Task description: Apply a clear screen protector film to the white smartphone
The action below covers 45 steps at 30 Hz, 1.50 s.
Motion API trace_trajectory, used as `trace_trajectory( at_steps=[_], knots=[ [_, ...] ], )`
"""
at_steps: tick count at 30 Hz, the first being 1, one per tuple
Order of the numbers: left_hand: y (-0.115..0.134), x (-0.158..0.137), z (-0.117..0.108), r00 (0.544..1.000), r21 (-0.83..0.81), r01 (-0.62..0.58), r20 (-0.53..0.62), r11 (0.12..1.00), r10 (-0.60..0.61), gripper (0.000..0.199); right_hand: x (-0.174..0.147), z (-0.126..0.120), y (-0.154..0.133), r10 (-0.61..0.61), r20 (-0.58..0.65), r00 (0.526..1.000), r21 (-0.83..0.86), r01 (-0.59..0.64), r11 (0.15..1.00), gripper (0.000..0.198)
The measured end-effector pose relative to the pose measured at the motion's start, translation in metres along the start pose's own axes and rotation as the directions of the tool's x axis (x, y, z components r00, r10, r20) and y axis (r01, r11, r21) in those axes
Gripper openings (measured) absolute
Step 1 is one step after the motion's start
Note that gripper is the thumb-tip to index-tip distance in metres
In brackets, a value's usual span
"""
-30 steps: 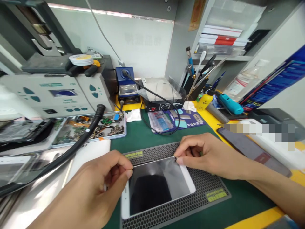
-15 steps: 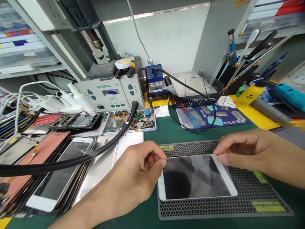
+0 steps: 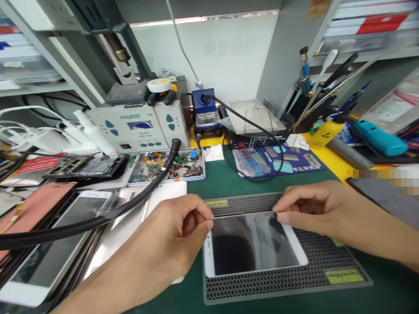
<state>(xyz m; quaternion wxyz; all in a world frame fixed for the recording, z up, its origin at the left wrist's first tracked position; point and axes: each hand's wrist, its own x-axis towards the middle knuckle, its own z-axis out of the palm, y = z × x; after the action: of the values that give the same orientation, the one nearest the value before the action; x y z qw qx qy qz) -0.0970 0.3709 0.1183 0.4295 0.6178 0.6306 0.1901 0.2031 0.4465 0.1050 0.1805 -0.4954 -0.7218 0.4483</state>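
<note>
Our left hand (image 3: 180, 233) and right hand (image 3: 316, 209) pinch the far corners of a white-framed, black-screened phone (image 3: 252, 244) on a grey honeycomb mat (image 3: 322, 244), whose yellow-green labels (image 3: 345, 275) we find too blurred.

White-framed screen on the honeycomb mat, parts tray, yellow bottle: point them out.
White-framed screen (image 3: 251, 244): head view, middle of dark glass.
Parts tray (image 3: 192, 178): head view, near rim.
Yellow bottle (image 3: 327, 132): head view, body below black top.

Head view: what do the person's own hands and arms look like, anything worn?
Left hand and right hand are bare: no gloves. No watch, bracelet or sleeve shows on either forearm. Fingers are partly hidden.
</note>
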Motion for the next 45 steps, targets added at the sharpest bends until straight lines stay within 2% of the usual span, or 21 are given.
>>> trace_trajectory(
  at_steps=[3,9,16,24,28,33,45],
  knots=[
    [-0.010,0.003,-0.001,1.000,0.064,-0.005,0.022,0.998,0.004,0.031,0.001,-0.004,-0.006,0.073,0.123,0.990,0.090,-0.084,0.992,0.024],
    [-0.031,0.011,0.002,0.997,0.082,0.020,0.070,0.996,-0.025,0.044,-0.001,-0.003,-0.013,0.050,0.143,0.988,0.132,-0.069,0.989,0.019],
    [-0.042,0.014,0.004,0.998,0.096,0.029,0.049,0.995,-0.034,0.049,-0.001,-0.003,-0.014,0.034,0.140,0.990,0.142,-0.054,0.988,0.017],
    [-0.037,0.012,0.007,1.000,0.074,0.008,0.001,0.997,-0.008,0.045,-0.001,-0.005,-0.014,0.064,0.153,0.986,0.152,-0.088,0.985,0.018],
    [-0.030,0.011,0.009,0.998,0.063,0.048,-0.038,0.997,-0.045,0.047,-0.001,-0.005,-0.014,0.065,0.157,0.985,0.160,-0.090,0.983,0.018],
    [-0.031,0.011,0.007,0.997,0.062,0.064,0.044,0.996,-0.067,0.050,0.000,-0.007,-0.013,0.076,0.156,0.985,0.166,-0.102,0.981,0.019],
    [-0.039,0.012,0.008,0.996,0.124,-0.040,-0.079,0.992,0.050,0.037,0.000,-0.007,-0.014,0.083,0.161,0.984,0.134,-0.105,0.985,0.022]
  ],
)
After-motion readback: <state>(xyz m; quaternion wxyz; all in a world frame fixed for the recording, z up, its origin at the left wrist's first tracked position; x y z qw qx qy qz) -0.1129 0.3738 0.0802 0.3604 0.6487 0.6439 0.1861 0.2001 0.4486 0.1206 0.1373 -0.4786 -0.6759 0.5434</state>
